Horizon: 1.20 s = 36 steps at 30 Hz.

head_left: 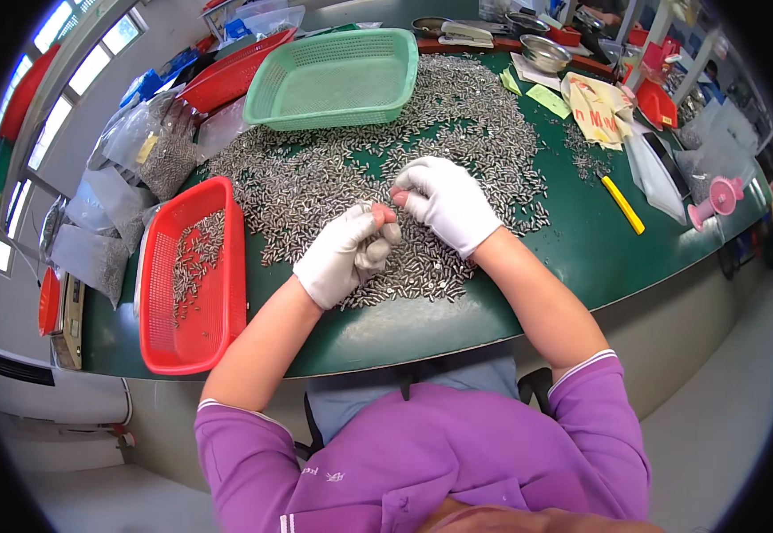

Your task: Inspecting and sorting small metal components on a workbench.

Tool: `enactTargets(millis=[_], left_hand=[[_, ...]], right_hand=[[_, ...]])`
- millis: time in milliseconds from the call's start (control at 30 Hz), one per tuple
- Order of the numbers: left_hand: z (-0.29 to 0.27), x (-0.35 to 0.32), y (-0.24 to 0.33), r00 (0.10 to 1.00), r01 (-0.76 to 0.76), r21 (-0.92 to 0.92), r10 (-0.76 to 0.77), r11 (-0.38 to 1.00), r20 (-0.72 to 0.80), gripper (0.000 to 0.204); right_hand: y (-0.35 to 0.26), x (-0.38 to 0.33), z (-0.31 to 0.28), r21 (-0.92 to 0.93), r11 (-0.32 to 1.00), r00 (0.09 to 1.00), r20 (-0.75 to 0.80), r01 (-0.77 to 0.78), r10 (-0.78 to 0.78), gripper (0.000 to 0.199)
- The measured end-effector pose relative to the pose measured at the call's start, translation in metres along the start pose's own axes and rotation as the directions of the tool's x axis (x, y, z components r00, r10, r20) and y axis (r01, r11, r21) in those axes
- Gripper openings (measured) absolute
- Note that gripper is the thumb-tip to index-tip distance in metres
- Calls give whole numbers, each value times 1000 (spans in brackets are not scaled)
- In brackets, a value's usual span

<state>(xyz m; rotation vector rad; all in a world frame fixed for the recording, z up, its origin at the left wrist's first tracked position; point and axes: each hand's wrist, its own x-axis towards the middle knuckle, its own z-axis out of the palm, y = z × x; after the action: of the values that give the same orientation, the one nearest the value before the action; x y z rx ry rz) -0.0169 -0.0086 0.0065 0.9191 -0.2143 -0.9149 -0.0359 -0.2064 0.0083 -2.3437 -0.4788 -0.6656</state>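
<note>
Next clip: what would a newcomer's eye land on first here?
First, the wide spread of small silvery metal pieces covering the middle of the green table. At its near edge, the white-gloved left hand and right hand meet fingertip to fingertip over the pile. Next, a red basket holding some pieces sits to the left, and an empty green basket lies at the far side.

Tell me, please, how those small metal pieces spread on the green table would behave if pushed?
The small metal pieces look like short, shiny cylinders, so they would probably roll and scatter. Their smooth finish suggests they slip easily. Loosely piled, they would likely slide over the table.
</note>
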Motion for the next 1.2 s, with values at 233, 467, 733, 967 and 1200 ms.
enactTargets(millis=[233,467,733,967,1200], left_hand=[[0,-23,-6,999,11,46,-9,999,-42,18],[-12,-25,-8,998,58,22,-57,998,-37,24],[-19,-28,-5,1000,-9,-14,9,1000,-1,18],[-21,-25,-6,999,-44,-51,45,998,25,24],[-21,-28,-10,998,-53,-36,53,998,-25,23]], right_hand=[[-8,0,11,356,934,980,169,41,-107,14],[-24,0,10,416,908,945,276,48,-176,17],[-10,-2,9,-245,969,957,286,14,58,29],[-2,0,21,-175,983,985,169,52,-22,11],[-22,5,8,88,987,989,45,138,-142,17]])
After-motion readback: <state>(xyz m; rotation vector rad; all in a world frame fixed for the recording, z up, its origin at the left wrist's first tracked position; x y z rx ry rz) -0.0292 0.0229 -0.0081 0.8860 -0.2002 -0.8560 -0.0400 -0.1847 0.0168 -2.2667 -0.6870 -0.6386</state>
